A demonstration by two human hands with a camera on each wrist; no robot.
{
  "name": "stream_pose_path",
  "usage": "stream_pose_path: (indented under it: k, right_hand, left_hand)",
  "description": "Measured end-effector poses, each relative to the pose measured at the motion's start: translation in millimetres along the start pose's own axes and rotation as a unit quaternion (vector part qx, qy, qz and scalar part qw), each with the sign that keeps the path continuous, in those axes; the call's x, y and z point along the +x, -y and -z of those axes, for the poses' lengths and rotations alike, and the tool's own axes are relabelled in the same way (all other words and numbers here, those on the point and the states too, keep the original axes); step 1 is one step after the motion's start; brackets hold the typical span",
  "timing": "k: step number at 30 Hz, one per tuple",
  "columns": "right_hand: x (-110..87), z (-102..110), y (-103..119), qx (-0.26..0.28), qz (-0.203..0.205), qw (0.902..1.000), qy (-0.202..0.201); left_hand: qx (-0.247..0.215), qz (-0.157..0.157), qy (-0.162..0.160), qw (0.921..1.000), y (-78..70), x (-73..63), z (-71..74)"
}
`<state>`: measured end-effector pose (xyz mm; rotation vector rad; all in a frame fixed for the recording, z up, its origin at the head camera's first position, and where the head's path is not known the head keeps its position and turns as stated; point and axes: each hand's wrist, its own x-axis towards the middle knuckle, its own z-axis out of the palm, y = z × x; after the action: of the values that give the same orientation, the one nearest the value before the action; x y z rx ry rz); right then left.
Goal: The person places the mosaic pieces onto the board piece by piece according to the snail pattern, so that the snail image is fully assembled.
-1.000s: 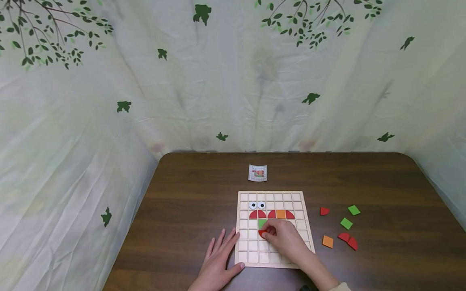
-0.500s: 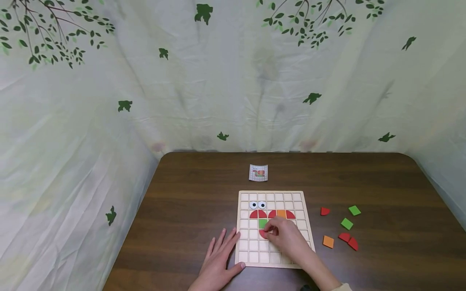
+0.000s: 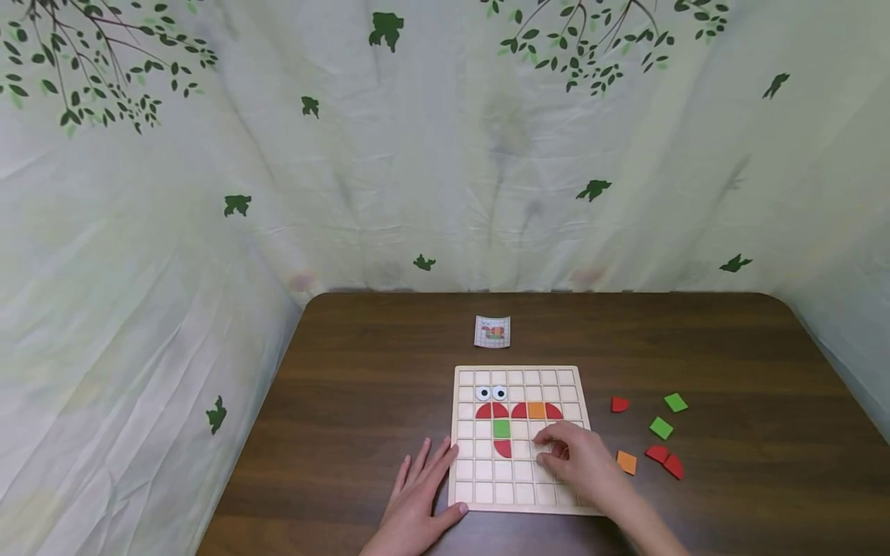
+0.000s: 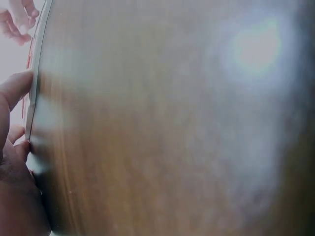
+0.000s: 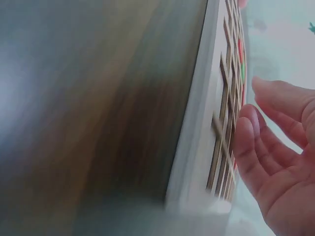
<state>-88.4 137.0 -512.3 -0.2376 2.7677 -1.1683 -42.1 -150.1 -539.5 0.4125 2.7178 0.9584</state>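
Note:
A pale wooden grid board [image 3: 484, 492] lies on the table. My left hand [image 3: 420, 498] rests at its left edge, fingers spread, the thumb touching the lower left corner. Over the board's right part hovers my right hand [image 3: 577, 462], thumb and index finger apart, nothing between them; the right wrist view shows the same hand [image 5: 280, 142] with loosely bent fingers. Set in the cells are two eye pieces [image 3: 490, 393], several red quarter-circles, an orange square [image 3: 536, 410] and a green square [image 3: 501, 428]. A red quarter-circle [image 3: 502, 449] sits directly below that green one.
Right of the board lie loose pieces: a red quarter-circle [image 3: 619, 404], two green squares [image 3: 661, 428], an orange square [image 3: 626, 462] and two more red quarter-circles [image 3: 657, 453]. Behind the board is a small picture card [image 3: 492, 332]. A printed curtain [image 3: 445, 154] hangs beyond the dark table [image 3: 361, 371].
My right hand has let go of the red quarter-circle below the green square and moved right, its fingers parting. The piece stays in its cell. My left hand has not moved.

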Motion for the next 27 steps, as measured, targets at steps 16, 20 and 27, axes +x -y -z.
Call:
stream_pose_path:
  k: [16, 20, 27]
  right_hand:
    - [-38.7, 49, -41, -0.071, -0.001, 0.9944, -0.078]
    - [-43.8, 54, -52, -0.097, 0.010, 0.9913, -0.089]
    - [-49.9, 58, -69, -0.124, 0.017, 0.9871, -0.100]
  left_hand:
    - [0.001, -0.014, -0.005, 0.9999, 2.4, -1.4, -0.7]
    - [0.002, -0.015, -0.007, 0.9999, 2.7, -1.7, -0.9]
    - [0.003, -0.016, -0.007, 0.9998, 2.1, -0.8, -1.1]
